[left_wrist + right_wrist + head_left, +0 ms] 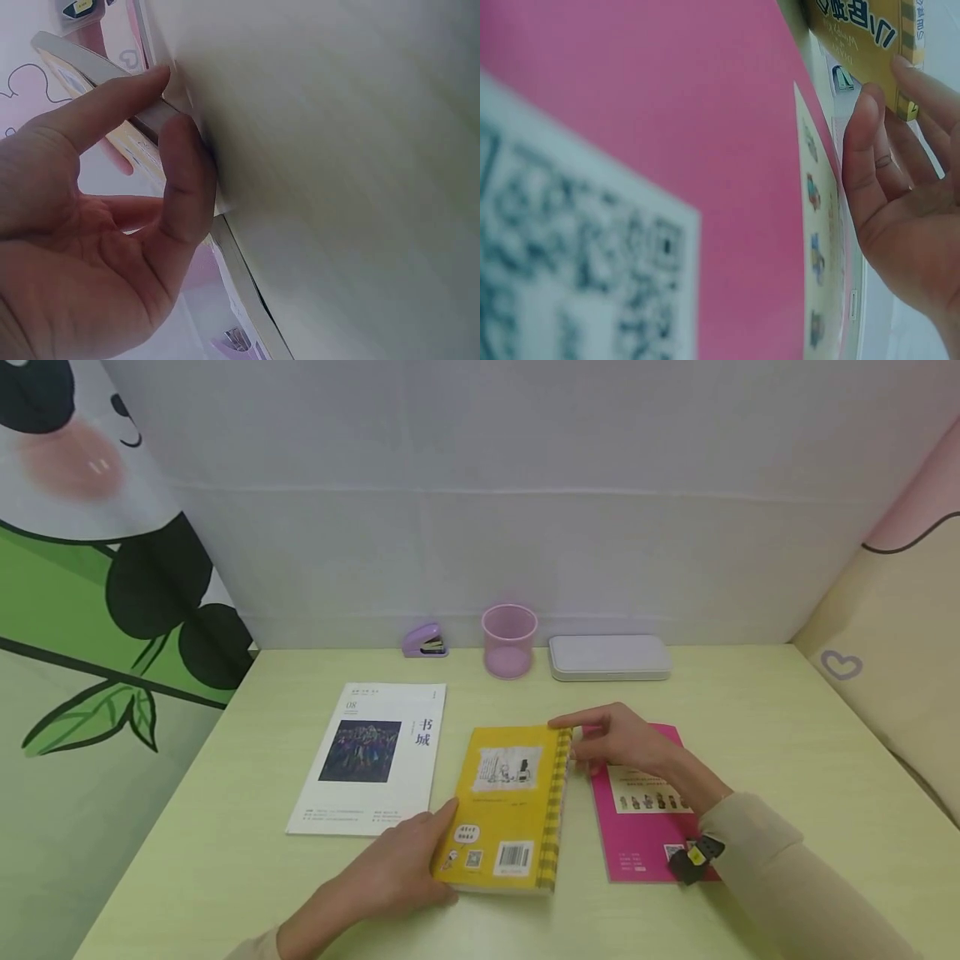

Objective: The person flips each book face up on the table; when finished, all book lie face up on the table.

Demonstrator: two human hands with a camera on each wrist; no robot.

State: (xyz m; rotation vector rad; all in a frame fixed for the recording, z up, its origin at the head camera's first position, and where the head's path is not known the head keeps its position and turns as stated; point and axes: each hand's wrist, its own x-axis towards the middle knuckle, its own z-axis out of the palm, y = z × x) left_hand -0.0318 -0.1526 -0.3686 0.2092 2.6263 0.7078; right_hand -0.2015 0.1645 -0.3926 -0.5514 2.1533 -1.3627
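Note:
A yellow book (504, 810) with a checkered spine lies back cover up in the middle of the table, its right side raised off the surface. At its lower left corner, my left hand (405, 864) pinches the edge; in the left wrist view, thumb and a finger (184, 172) close on the book's edge (154, 116). My right hand (626, 743) grips the upper right corner by the spine, above a pink book (637, 852). The right wrist view shows the right hand (907, 172) at the yellow book's corner (870, 45), with part of the front cover visible underneath.
Left of the yellow book is a white magazine (375, 802). Along the back stand a purple stapler (424, 641), a pink translucent cup (509, 643) and a pale flat case (611, 657). A white curtain-like backdrop (480, 527) rises behind the table (187, 860).

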